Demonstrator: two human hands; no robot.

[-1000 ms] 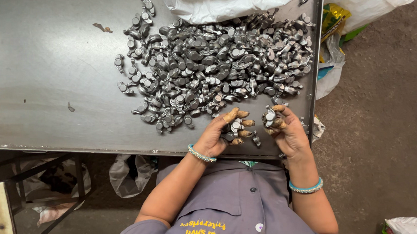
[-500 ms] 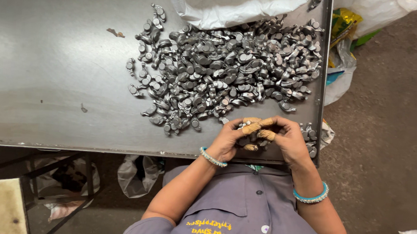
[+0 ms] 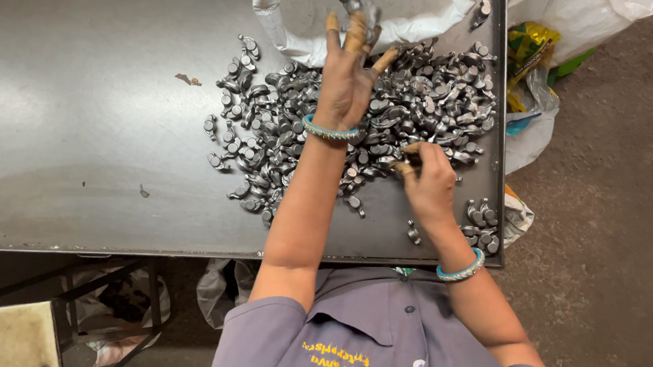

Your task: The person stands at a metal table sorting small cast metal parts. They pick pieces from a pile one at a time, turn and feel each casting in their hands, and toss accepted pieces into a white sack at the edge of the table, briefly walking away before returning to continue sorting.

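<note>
Steel parts pile (image 3: pixel 391 112) | L hand (image 3: pixel 346 79) fingers spread over white sack (image 3: pixel 291 15) | R hand (image 3: pixel 428 182) pinching parts (blurry)

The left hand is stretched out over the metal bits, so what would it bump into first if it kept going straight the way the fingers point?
Probably the white sack at the table's far edge. The left hand points straight at its open mouth, fingertips already over it, though how high above is unclear.

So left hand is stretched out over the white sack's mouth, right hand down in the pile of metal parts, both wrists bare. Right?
Not quite. Both wrists wear a turquoise bangle, as the head view shows. The rest holds: the left hand reaches over the white sack, and the right hand is at the pile of metal parts.
</note>
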